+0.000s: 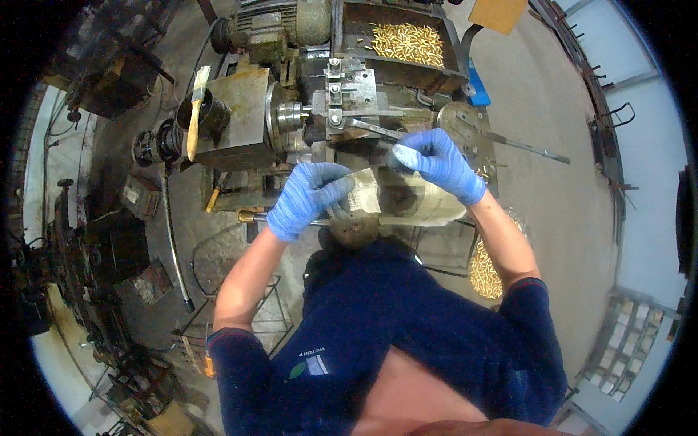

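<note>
head view looks down on a person in a dark blue top at a small grimy lathe-like machine (291, 116). both hands wear blue knit gloves. the left hand (305, 198) is curled loosely over the near left corner of a pale, worn guard plate (407, 198) at the machine's front, fingers pressing on it. the right hand (440, 161) is clenched around the dark knob of a steel lever (367, 128) that runs up-left toward the tool block (342, 91).

judging from this, the lever stroke is in hand. it goes best with a steady, even pull, the wrist in line with the lever, the left hand staying on the plate and clear of the spindle (291, 115) just beyond its fingertips.

above the right hand, a dark metal tray (454, 62) holds a heap of small brass parts (407, 42). below the right forearm, a second heap of brass pieces (484, 272) lies in a container whose shape is unclear. a tan cardboard corner (498, 13) sits far above the right hand. a small faded label shows on the plate between the hands. a pale brush (196, 109) stands in a dark cup up-left of the left hand.
</note>
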{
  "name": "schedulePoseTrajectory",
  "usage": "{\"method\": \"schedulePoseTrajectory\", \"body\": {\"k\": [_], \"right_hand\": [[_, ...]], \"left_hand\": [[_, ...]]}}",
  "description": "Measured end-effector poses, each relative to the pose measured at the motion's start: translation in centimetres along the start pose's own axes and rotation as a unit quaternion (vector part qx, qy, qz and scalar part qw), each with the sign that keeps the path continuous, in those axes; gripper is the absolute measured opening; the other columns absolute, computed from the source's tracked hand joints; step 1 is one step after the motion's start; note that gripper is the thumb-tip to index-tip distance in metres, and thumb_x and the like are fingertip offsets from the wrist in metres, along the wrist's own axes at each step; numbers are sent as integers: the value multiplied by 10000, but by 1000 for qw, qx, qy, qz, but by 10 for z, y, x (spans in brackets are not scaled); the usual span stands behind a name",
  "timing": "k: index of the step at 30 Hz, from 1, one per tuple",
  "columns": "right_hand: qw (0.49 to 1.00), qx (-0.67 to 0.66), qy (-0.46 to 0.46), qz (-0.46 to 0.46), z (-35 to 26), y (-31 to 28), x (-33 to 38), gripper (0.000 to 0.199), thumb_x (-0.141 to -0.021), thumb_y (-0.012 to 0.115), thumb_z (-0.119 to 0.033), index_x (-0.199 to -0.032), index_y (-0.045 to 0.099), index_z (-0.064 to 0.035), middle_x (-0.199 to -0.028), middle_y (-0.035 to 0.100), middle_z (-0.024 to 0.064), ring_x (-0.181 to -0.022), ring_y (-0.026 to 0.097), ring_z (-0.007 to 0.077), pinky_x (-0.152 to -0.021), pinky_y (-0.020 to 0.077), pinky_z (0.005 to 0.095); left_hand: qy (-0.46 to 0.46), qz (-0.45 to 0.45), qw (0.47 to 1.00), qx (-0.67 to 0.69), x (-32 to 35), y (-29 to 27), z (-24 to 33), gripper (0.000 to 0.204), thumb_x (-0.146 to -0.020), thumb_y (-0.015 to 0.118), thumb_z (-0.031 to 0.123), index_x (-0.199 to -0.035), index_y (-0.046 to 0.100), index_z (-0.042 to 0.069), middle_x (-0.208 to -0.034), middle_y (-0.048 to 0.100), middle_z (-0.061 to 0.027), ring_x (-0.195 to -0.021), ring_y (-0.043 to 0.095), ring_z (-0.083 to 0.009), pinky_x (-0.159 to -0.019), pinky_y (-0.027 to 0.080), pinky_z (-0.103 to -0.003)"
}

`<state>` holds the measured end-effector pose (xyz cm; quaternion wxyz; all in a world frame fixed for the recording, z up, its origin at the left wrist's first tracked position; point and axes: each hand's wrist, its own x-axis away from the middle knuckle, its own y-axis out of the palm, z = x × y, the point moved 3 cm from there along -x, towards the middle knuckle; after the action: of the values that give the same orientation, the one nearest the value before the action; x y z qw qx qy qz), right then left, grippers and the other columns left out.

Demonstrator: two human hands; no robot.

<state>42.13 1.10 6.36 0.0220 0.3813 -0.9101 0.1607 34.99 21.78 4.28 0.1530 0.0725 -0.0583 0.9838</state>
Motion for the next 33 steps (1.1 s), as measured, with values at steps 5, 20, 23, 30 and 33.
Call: {"method": "schedulePoseTrajectory", "body": {"k": [5,20,23,30,33], "right_hand": [[992,14,-124,-32,-15,23,1,338,-813,665,-331,-817,674,7,-778,640,109,-775,577,142,-702,461,296],[973,72,-197,97,-6,44,-2,300,-791,686,-310,-777,678,-10,-683,609,112,-643,576,200,-585,461,309],[981,72,-165,75,-8,47,-3,280,-787,691,-298,-787,682,-19,-705,617,115,-665,587,204,-599,467,309],[982,75,-158,72,-7,57,-6,260,-786,686,-275,-792,680,-16,-727,617,133,-685,604,221,-618,473,319],[987,93,-119,63,-8,55,1,285,-780,687,-300,-791,679,-15,-735,623,141,-704,614,243,-643,482,336]], "left_hand": [[-24,27,999,4,-1,8,-7,270,-852,611,184,-970,626,-58,-733,637,-65,-637,557,-75,-586,473,-240],[-21,42,997,62,2,3,-20,291,-818,657,138,-1035,595,-48,-896,652,-89,-793,587,-108,-723,486,-250],[6,71,997,12,3,2,-18,286,-813,661,130,-1030,596,-46,-897,651,-88,-815,586,-112,-738,485,-254],[-2,70,996,60,6,0,-31,277,-826,632,123,-1037,595,-53,-867,647,-90,-721,599,-104,-636,492,-245],[17,92,995,-16,11,-12,-49,274,-815,637,123,-1021,605,-54,-867,654,-97,-739,606,-122,-665,497,-258]]}}
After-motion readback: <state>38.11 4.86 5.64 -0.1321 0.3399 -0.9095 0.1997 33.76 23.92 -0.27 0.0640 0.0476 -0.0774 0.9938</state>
